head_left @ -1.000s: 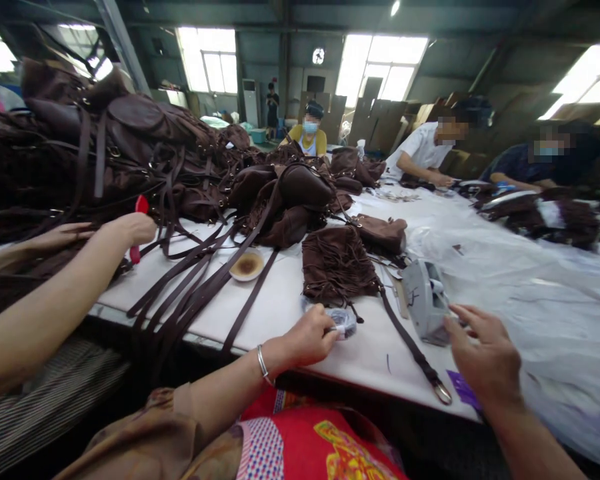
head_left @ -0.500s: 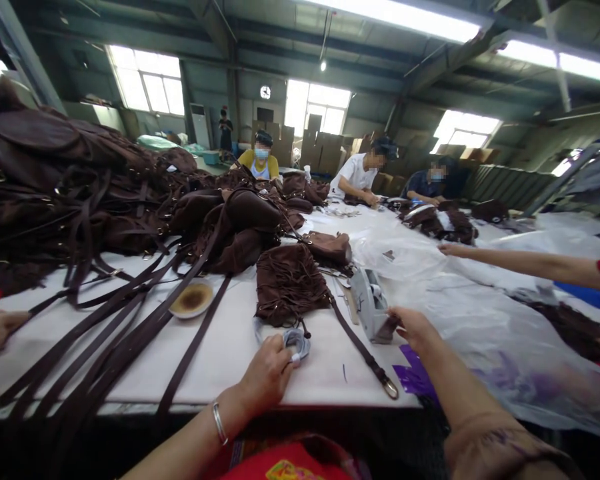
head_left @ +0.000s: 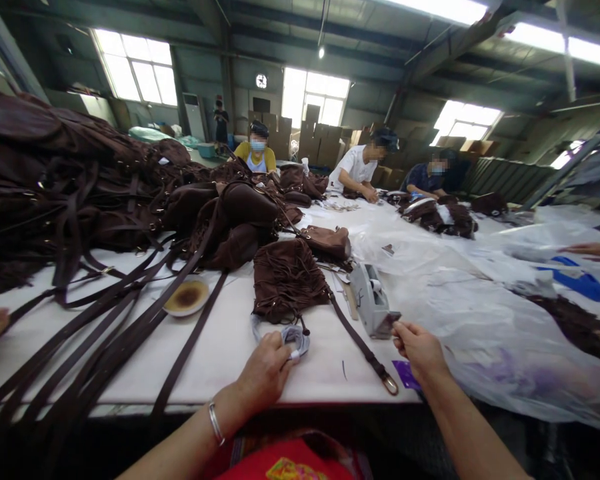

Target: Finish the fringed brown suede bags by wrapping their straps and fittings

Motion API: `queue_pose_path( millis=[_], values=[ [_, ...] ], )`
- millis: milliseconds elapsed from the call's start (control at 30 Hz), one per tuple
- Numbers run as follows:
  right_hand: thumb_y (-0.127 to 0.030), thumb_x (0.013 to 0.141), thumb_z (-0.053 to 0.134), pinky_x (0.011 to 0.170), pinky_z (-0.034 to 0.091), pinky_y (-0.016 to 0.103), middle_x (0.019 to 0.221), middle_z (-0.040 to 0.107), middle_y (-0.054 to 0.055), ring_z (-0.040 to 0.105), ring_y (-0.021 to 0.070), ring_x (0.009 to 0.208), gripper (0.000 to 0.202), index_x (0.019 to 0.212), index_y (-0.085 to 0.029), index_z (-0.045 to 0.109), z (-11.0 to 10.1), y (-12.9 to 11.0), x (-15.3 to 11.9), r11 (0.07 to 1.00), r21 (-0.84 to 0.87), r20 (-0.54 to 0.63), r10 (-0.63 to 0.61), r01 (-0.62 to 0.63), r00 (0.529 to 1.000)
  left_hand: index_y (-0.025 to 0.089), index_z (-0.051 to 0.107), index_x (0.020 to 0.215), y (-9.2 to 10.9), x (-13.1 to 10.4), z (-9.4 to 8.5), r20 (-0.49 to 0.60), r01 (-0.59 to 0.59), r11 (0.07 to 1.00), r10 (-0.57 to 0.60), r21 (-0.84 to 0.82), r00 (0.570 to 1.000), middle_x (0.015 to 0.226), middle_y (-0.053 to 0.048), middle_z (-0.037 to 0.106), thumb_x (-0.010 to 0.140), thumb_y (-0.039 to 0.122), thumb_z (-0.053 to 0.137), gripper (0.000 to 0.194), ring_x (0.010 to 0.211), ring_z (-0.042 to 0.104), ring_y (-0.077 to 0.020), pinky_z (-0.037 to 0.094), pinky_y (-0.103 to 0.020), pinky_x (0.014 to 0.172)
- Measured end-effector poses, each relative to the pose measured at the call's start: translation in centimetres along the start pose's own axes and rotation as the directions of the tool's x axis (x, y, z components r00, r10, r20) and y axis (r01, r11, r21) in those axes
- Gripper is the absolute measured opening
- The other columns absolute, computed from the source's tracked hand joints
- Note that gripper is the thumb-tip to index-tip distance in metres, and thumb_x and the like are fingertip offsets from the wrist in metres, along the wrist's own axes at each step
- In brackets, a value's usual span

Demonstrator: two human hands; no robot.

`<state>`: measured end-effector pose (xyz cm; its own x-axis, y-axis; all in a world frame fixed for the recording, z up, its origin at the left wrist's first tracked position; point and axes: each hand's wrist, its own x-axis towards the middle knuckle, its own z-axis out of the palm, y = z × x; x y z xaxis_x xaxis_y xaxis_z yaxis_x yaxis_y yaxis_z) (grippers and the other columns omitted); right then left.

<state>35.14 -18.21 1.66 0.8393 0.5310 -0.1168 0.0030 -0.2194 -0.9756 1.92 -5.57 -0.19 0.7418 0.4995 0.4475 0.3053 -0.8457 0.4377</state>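
My left hand (head_left: 267, 368) is closed on a grey, wrapped-looking coil (head_left: 298, 339) at the lower edge of a brown fringed bag (head_left: 289, 280). The bag lies on the white table, and a brown strap (head_left: 355, 333) with a metal clip runs from its right side toward the front edge. My right hand (head_left: 420, 345) is pinched closed just off the cutter end of a grey tape dispenser (head_left: 373, 300). What sits between its fingertips is too small to make out. A purple piece (head_left: 406, 375) lies beneath that hand.
Brown bags (head_left: 105, 187) are heaped at the left, their long straps (head_left: 115, 340) hanging over the front edge. A dish of brownish stuff (head_left: 187, 297) stands among them. Clear plastic bags (head_left: 480, 333) cover the right side. Other people's hands show at both sides; co-workers sit across the table.
My right hand has come slightly away from the dispenser's cutter, its fingers now drawn together. My left hand stays on the coil. A neighbour's arm at the right has pulled back, showing a blue object.
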Motion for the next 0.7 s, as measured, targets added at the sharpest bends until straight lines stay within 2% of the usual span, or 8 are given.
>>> queue_pose_path(
  millis=[100, 167, 300, 367, 433, 500, 600, 700],
  values=[
    [-0.047, 0.062, 0.068, 0.039, 0.029, 0.023, 0.048, 0.054, -0.003, 0.041, 0.0099, 0.041, 0.030, 0.067, -0.017, 0.061, -0.1, 0.2, 0.8, 0.997, -0.057, 0.018, -0.051, 0.052, 0.999, 0.018, 0.068, 0.095, -0.2, -0.1, 0.1, -0.003, -0.001, 1.000, 0.001, 0.001, 1.000, 0.092, -0.009, 0.056, 0.094, 0.023, 0.050, 0.019, 0.087, 0.052, -0.0216, 0.049, -0.038, 0.080],
    [-0.047, 0.065, 0.065, 0.041, 0.031, 0.025, 0.049, 0.056, -0.001, 0.043, 0.0114, 0.042, 0.030, 0.067, -0.017, 0.063, -0.6, 0.2, 1.6, 0.982, -0.167, 0.006, -0.086, 0.086, 0.996, 0.018, 0.068, 0.100, -0.3, -0.2, 0.2, 0.003, -0.007, 1.000, 0.007, -0.003, 1.000, 0.093, -0.010, 0.056, 0.094, 0.023, 0.050, 0.020, 0.088, 0.052, -0.0219, 0.049, -0.039, 0.081],
    [-0.042, 0.066, 0.059, 0.049, 0.037, 0.029, 0.052, 0.062, 0.004, 0.054, 0.0179, 0.052, 0.026, 0.064, -0.018, 0.068, -1.6, 0.3, 2.1, 0.828, -0.542, -0.023, -0.189, 0.147, 0.982, 0.017, 0.067, 0.105, -0.3, -0.4, 0.3, 0.022, 0.007, 1.000, -0.007, -0.001, 1.000, 0.096, -0.011, 0.056, 0.094, 0.022, 0.049, 0.021, 0.091, 0.051, -0.0226, 0.048, -0.041, 0.085],
    [-0.042, 0.066, 0.060, 0.051, 0.039, 0.031, 0.055, 0.064, 0.005, 0.057, 0.0198, 0.056, 0.027, 0.065, -0.018, 0.070, -1.3, 0.4, 0.8, 0.781, -0.609, -0.005, -0.181, 0.140, 0.983, 0.015, 0.067, 0.099, -0.3, -0.4, 0.3, 0.032, 0.024, 1.000, -0.024, 0.005, 0.999, 0.096, -0.011, 0.056, 0.094, 0.023, 0.050, 0.019, 0.092, 0.051, -0.0227, 0.047, -0.040, 0.085],
    [-0.046, 0.068, 0.063, 0.051, 0.040, 0.030, 0.058, 0.065, 0.005, 0.056, 0.0188, 0.054, 0.031, 0.072, -0.017, 0.072, -0.2, 0.3, -1.7, 0.832, -0.537, 0.067, -0.127, 0.143, 0.990, 0.014, 0.067, 0.093, -0.2, -0.5, 0.4, 0.040, 0.032, 0.999, -0.032, 0.010, 0.999, 0.096, -0.011, 0.055, 0.094, 0.024, 0.051, 0.019, 0.092, 0.051, -0.0228, 0.047, -0.040, 0.085],
    [-0.052, 0.072, 0.065, 0.050, 0.041, 0.028, 0.060, 0.065, 0.004, 0.054, 0.0163, 0.052, 0.037, 0.080, -0.016, 0.072, 1.8, -0.1, -5.2, 0.912, -0.374, 0.230, -0.083, 0.167, 0.970, 0.013, 0.067, 0.091, -0.1, -0.5, 0.4, 0.037, 0.044, 0.999, -0.044, 0.011, 0.998, 0.096, -0.012, 0.055, 0.094, 0.025, 0.052, 0.019, 0.092, 0.051, -0.0229, 0.046, -0.040, 0.085],
    [-0.052, 0.077, 0.067, 0.053, 0.042, 0.026, 0.066, 0.065, 0.004, 0.053, 0.0143, 0.056, 0.036, 0.083, -0.017, 0.070, 5.7, -1.0, -10.5, 0.976, -0.155, 0.477, -0.064, 0.156, 0.877, 0.013, 0.067, 0.090, 0.1, -0.4, 0.3, 0.009, 0.090, 0.996, -0.090, -0.013, 0.996, 0.093, -0.011, 0.055, 0.094, 0.026, 0.051, 0.020, 0.090, 0.051, -0.0223, 0.046, -0.038, 0.083],
    [-0.052, 0.079, 0.068, 0.051, 0.039, 0.024, 0.063, 0.061, 0.001, 0.049, 0.0114, 0.053, 0.035, 0.074, -0.017, 0.066, 9.5, -1.8, -13.9, 0.995, -0.044, 0.580, -0.044, 0.085, 0.813, 0.013, 0.066, 0.087, 0.5, -0.3, -0.1, -0.017, 0.131, 0.991, -0.132, -0.041, 0.991, 0.092, -0.011, 0.054, 0.094, 0.026, 0.050, 0.021, 0.089, 0.051, -0.0216, 0.045, -0.036, 0.081]
  ],
)
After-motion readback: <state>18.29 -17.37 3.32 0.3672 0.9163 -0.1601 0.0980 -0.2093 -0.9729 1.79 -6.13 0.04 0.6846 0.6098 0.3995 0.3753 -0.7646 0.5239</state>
